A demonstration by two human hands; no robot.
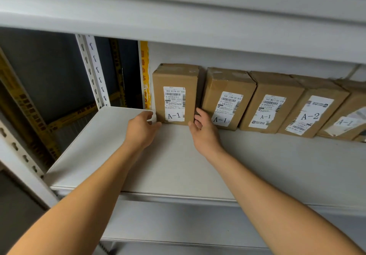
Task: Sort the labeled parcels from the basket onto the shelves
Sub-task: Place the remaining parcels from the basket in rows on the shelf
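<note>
While both arms reach forward from the bottom of the view, a white metal shelf [162, 165] is seen from just above, with a row of brown cardboard parcels stood upright along its back wall. At about 12 o'clock from the hands stands the leftmost parcel [175, 94], marked A-1. To its right, toward 2 and 3 o'clock, four more are lined up: a second A-1 parcel [227, 99], a third A-1 parcel [271, 104], an A-2 parcel [312, 110], and a last parcel [348, 116] partly cut off by the frame edge.

Five parcels are judged to be shelved already. The basket is not in view, so what is left cannot be told. An A-2 parcel among A-1 parcels may be misplaced, though no shelf marking is visible.

The left hand [143, 129] is placed at the lower left corner of the leftmost parcel, fingers loosely curled and touching it near a peeling label edge. The right hand [204, 130] is set against its lower right edge, fingers fairly straight and slightly spread. Nothing is clamped; the parcel appears to be steadied between both hands.
</note>
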